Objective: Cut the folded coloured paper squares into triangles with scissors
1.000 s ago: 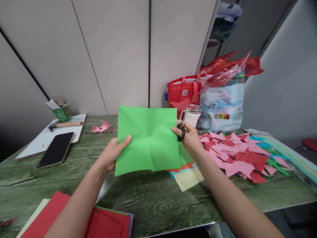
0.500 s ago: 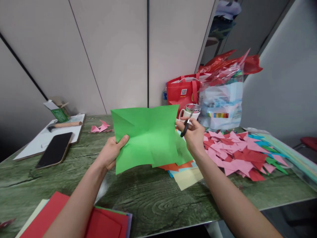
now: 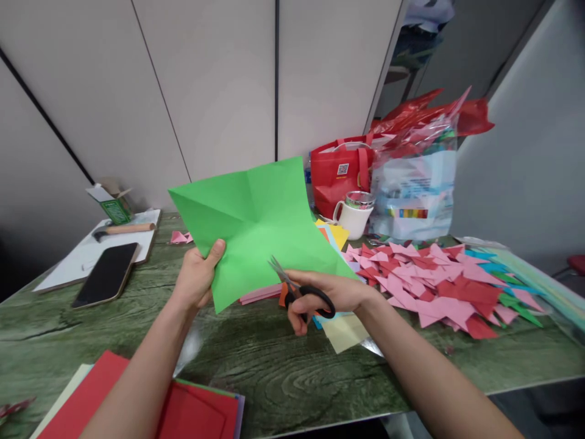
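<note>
My left hand [image 3: 197, 274] pinches the lower left edge of a creased sheet of green paper [image 3: 256, 213], thumb on its near face. The sheet is held up above the table, tilted, with fold lines meeting near its middle. In my right hand [image 3: 329, 291] is a pair of scissors [image 3: 315, 299] with black handles. Their blades point up and left, in front of the sheet's lower part. Whether the blades touch the paper I cannot tell. Below the sheet lie several coloured papers [image 3: 345, 332], partly hidden by it and my right hand.
Folded pink and red paper pieces [image 3: 434, 280] form a heap on the right. Behind stand a white mug [image 3: 354, 216], a red bag [image 3: 336, 177] and a plastic bag [image 3: 411, 195]. A phone [image 3: 106, 274], hammer [image 3: 128, 228] and red paper stack [image 3: 196, 411] are at left.
My right hand has come off the sheet's right edge and moved down and left with the scissors, whose blades now point leftward. The green sheet has tilted, its right top corner higher.
</note>
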Action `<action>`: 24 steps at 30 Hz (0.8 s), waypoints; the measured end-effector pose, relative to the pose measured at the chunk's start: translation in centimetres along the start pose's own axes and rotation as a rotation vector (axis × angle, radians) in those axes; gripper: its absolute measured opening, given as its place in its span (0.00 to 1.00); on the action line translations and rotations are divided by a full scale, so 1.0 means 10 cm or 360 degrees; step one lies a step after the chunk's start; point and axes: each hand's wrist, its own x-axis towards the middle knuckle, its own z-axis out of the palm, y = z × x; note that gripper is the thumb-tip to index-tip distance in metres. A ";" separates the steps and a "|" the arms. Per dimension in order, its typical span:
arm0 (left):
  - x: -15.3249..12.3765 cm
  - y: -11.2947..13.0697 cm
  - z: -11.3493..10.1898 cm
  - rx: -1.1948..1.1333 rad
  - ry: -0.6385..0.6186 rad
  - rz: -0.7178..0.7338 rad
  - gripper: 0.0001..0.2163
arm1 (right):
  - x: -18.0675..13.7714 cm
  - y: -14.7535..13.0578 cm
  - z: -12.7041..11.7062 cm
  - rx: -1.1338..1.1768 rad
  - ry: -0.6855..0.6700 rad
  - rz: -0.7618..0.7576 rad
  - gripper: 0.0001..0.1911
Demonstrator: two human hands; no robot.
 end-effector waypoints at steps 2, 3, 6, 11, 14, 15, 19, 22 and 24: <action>0.00 0.00 0.01 -0.0018 0.0009 0.0015 0.19 | 0.00 0.00 -0.01 0.0018 -0.0022 -0.0049 0.18; 0.00 0.00 0.01 -0.0030 0.0016 0.0018 0.19 | -0.01 -0.01 -0.01 0.0013 -0.0007 -0.0088 0.17; 0.00 0.01 0.01 -0.0092 0.0055 0.0027 0.18 | -0.02 -0.10 -0.02 -0.0077 0.0164 -0.0219 0.10; 0.02 0.02 0.01 -0.0209 0.0161 0.0055 0.15 | 0.13 -0.07 0.07 0.0022 0.0919 -0.0603 0.12; 0.02 0.00 0.04 -0.0242 0.0169 -0.0013 0.12 | 0.27 0.04 0.15 0.0137 0.1491 -0.0934 0.13; 0.01 -0.02 0.06 -0.0247 0.0155 -0.0060 0.11 | 0.31 0.07 0.17 0.0128 0.1591 -0.0979 0.13; -0.01 -0.06 0.09 -0.0243 0.0069 -0.0228 0.09 | 0.36 0.10 0.25 -0.0038 0.1687 -0.0982 0.12; -0.01 -0.08 0.08 -0.0285 -0.0030 -0.0240 0.10 | 0.35 0.07 0.26 -0.0108 0.1562 -0.0919 0.11; -0.01 -0.08 0.07 -0.0287 -0.0060 -0.0236 0.11 | 0.34 0.05 0.24 -0.0089 0.1464 -0.0909 0.12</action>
